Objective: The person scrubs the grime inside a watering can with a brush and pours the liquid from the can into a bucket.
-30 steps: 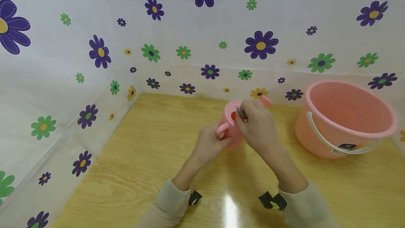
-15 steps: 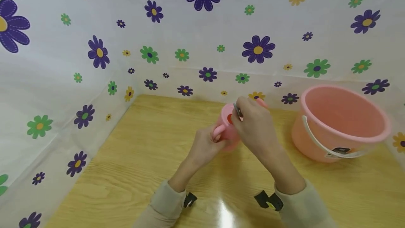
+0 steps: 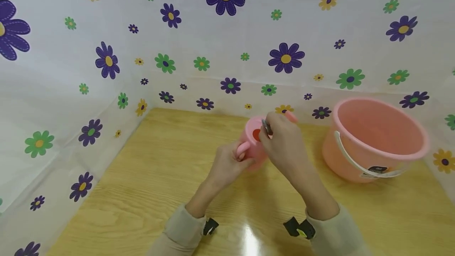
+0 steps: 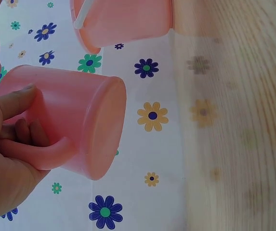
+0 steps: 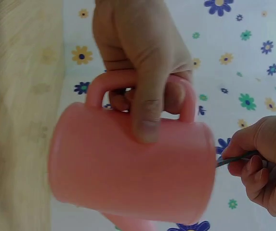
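My left hand (image 3: 225, 167) grips the loop handle of a pink watering can (image 5: 133, 163), its thumb lying along the can's side. The can is raised off the table, with its flat base showing in the left wrist view. A pink spout end (image 3: 291, 116) pokes out behind my right hand (image 3: 288, 143). That hand pinches a thin dark grey tool (image 5: 234, 159) at the can's top opening. The tool's lower end is hidden, so its kind is unclear. Something red (image 3: 256, 134) shows inside the opening.
A large pink bucket (image 3: 355, 165) with a white handle stands on the wooden table (image 3: 149, 185), to the right of the can. A white sheet (image 3: 199, 27) printed with flowers hangs behind the table and along its left side.
The whole head view has shifted slightly, moving the bucket, can and hands left in the picture. Both hands keep their holds, and the right hand with the tool has shifted slightly over the opening.
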The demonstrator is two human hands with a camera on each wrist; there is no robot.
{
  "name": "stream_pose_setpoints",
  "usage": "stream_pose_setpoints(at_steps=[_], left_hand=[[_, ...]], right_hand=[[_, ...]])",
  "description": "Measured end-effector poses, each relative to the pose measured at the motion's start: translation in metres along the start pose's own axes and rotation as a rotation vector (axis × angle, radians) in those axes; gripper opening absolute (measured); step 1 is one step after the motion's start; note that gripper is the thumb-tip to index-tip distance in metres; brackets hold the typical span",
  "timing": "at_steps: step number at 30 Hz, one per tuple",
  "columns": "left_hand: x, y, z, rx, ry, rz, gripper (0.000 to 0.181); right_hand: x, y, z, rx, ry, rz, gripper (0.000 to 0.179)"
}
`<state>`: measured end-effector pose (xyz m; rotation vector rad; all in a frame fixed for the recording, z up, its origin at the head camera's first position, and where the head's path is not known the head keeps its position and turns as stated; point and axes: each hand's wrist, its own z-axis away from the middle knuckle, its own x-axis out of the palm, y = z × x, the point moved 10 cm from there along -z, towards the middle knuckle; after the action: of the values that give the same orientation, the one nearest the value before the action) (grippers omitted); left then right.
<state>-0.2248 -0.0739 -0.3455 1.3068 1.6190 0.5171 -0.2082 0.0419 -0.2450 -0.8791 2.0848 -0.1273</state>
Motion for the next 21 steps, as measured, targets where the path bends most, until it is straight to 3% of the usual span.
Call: stream_pose_setpoints(at_steps=[6,13,18,21], left_hand=[[-0.001,0.001,0.001,-0.008,-0.005,0.001,0.034],[-0.001,0.005,-0.001,0.027,0.002,-0.035,0.037],[0.0,0.005,-0.001,0.031,0.009,-0.053,0.038],[0.002,0.005,0.002,0.021,0.002,-0.04,0.04]], right_hand=[[0.013,0.008,0.007,0.044,-0.051,-0.009,0.022],[0.0,0.003,0.004,-0.014,0.042,-0.047,0.019],[0.005,0.014,0.006,0.071,-0.033,-0.036,0.01],[0.01,0.023,0.014,0.138,-0.085,-0.066,0.014]])
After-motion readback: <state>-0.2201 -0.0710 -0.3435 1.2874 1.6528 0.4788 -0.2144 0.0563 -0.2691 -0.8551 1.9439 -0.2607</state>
